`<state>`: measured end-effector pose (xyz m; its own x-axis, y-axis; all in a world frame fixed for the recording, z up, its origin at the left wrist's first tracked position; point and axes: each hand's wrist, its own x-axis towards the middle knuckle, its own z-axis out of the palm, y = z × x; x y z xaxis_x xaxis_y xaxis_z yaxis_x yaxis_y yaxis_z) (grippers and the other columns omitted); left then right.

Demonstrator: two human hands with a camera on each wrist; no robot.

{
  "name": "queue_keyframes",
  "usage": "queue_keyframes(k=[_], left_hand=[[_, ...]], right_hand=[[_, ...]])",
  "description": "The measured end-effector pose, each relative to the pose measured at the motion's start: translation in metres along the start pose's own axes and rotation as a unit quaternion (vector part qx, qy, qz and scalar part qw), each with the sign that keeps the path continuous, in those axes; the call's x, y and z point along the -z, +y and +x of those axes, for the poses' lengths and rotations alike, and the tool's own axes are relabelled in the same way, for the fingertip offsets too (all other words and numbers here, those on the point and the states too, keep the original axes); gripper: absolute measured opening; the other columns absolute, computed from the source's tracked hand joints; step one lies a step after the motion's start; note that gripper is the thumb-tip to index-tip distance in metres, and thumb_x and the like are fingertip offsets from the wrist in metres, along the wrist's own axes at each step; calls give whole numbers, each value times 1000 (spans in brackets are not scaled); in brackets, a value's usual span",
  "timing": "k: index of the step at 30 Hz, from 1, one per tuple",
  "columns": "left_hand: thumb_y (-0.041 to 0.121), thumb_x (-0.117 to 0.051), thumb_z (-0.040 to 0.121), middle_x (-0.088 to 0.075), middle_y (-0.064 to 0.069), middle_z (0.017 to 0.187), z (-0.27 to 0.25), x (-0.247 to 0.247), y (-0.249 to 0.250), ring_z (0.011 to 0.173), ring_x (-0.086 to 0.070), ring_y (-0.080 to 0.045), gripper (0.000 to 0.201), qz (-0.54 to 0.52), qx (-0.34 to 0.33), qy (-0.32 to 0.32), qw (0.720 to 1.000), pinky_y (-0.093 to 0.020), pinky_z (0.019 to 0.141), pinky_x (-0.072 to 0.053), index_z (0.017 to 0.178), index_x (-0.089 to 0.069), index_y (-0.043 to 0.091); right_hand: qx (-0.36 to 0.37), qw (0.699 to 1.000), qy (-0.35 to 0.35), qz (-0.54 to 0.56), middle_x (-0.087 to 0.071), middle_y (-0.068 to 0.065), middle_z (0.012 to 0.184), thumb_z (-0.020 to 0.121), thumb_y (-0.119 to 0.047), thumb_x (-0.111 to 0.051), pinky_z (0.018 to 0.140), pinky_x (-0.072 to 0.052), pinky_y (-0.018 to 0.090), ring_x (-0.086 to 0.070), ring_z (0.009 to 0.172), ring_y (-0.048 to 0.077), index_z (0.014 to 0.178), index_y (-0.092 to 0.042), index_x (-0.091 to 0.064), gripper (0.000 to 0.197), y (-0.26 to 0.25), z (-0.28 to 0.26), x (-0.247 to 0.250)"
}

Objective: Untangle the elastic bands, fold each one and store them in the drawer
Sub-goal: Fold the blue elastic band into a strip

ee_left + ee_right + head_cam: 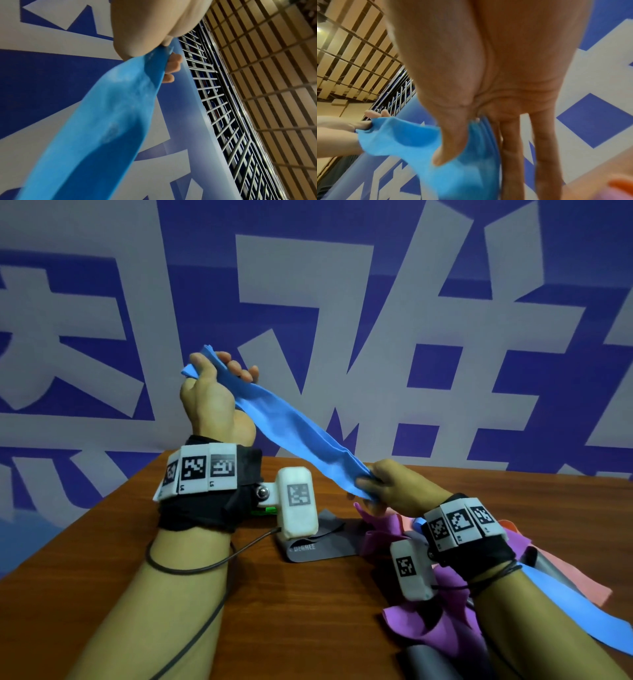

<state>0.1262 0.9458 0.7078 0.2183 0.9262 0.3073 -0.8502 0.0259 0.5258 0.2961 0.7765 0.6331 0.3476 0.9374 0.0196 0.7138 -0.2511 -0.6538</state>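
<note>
While both hands point(219, 392) hold the blue band point(298, 433), only head view shows table point(102, 559).

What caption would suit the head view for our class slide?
Both hands, left and right, stretch a blue elastic band above the wooden table.

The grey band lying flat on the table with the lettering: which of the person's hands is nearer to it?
Right. The right hand grips the blue band low, just above and right of the grey band. The left hand holds the blue band's other end high above the table.
</note>
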Motion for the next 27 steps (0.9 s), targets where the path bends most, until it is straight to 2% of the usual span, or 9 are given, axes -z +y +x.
queue_keyframes(k=[3,5,7,9,14,17,22,25,27], left_hand=[[26,-32,109,-49,0,54,-12,-10,-8,51,-49,-15,42,83,-25,-79,993,-32,66,-55,76,-52,8],[26,-32,109,-49,0,53,-19,-14,-15,50,-49,-16,43,176,-34,-142,973,-33,66,-55,76,-53,8],[26,-34,109,-53,-3,55,-28,-17,-24,53,-54,-20,43,283,-50,-234,929,-37,69,-56,76,-54,8],[27,-36,108,-59,-5,61,-39,-22,-31,57,-60,-22,41,383,-71,-326,861,-40,71,-56,78,-57,9],[23,-39,107,-63,-4,71,-60,-32,-42,62,-64,-16,37,477,-67,-466,742,-22,64,-52,85,-59,0],[22,-42,106,-62,2,68,-66,-32,-45,61,-64,-11,36,514,-52,-512,687,-15,61,-48,83,-59,2],[25,-41,106,-62,4,68,-72,-34,-45,60,-63,-5,34,529,-54,-530,660,-12,60,-48,78,-57,14],[24,-40,106,-62,4,68,-72,-35,-45,61,-63,-6,35,534,-60,-527,659,-11,61,-48,79,-58,11],[22,-40,107,-62,2,67,-72,-35,-45,61,-64,-9,36,535,-66,-523,661,-12,61,-49,80,-59,7]], right_hand=[[7,999,-31,-40,-70,2,79,95,-22,-65,69,-55,29,-63,67,10,91,-17,-65,6,7,-2,11],[-17,999,-12,-47,-72,5,89,89,-19,-72,72,-55,30,-64,73,12,100,-16,-70,11,14,-3,20],[-49,996,7,-76,-73,5,89,87,-9,-73,72,-55,31,-67,77,17,95,-15,-72,10,21,-4,29],[-81,991,-4,-102,-74,9,92,85,-2,-72,65,-54,26,-68,81,21,89,-16,-71,14,28,-6,34],[-136,982,-8,-132,-74,15,96,80,3,-73,48,-47,18,-64,63,12,92,-14,-70,21,40,-9,35],[-172,972,10,-160,-69,9,95,76,-3,-80,52,-45,21,-61,64,11,100,-15,-69,28,45,-8,33],[-214,956,50,-196,-64,1,75,73,-4,-83,84,-58,40,-69,86,27,106,-9,-71,35,56,-11,29],[-215,954,66,-197,-72,11,80,73,-2,-82,79,-60,47,-71,79,30,96,-7,-74,24,57,-10,30],[-206,957,72,-191,-67,7,72,74,1,-80,71,-61,41,-66,67,24,93,-6,-74,20,53,-8,31]])
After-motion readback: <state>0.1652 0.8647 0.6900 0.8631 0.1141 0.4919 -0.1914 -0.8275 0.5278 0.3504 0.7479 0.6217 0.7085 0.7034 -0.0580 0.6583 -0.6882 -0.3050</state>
